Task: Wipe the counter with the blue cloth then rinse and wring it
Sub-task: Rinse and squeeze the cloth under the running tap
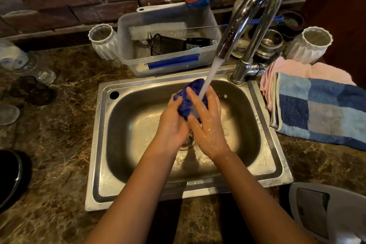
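The dark blue cloth [187, 101] is bunched into a wet ball over the steel sink [126, 117]. My left hand [173, 123] grips it from the left and below. My right hand [208, 123] wraps it from the right, fingers spread over the top. Both hands are wet. A white stream of water [210, 76] runs from the chrome faucet [251, 12] straight onto the cloth and my right fingers. Most of the cloth is hidden between my palms. The brown marbled counter [57, 144] surrounds the sink.
Behind the sink stands a clear plastic bin [168, 61] with brushes and a mesh strainer. White ribbed vases [104, 42] [311, 45] flank it. A blue checked towel [320, 109] over a pink cloth [297, 69] lies right of the sink. Glassware [29, 65] sits at left.
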The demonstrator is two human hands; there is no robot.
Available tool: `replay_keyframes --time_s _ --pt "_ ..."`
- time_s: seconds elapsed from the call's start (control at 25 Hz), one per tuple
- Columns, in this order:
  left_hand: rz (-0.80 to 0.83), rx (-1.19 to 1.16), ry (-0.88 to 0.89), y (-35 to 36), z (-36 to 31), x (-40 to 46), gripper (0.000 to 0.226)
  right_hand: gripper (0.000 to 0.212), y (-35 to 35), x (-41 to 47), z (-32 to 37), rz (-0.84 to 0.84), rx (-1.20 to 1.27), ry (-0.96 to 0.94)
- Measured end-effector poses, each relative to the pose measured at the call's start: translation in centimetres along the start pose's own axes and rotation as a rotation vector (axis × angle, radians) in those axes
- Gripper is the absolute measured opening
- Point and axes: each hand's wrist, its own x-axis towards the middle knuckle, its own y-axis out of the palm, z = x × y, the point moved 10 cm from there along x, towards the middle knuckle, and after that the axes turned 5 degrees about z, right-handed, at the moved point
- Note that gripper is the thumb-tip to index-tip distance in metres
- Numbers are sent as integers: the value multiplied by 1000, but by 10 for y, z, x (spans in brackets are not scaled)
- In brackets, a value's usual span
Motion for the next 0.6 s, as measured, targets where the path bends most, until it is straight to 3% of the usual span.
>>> replay_keyframes --time_s 0.12,0.2,0.28,0.4,0.48,0.6 --pt "75 420 88 14 13 -6 27 40 -17 -2 -18 -165 182 198" --pt "-9 545 191 13 13 -8 21 29 -21 1 -25 -183 351 329" --pt "-118 564 298 8 2 -10 10 18 -24 6 -27 -134 248 353" --pt "-160 651 310 4 -2 -10 14 11 -26 13 -17 -39 50 284" --pt "-208 704 295 0 -5 -12 21 22 -21 16 -12 14 42 264" --pt "-235 846 358 -4 -15 -15 26 25 -2 19 -34 160 283 562"
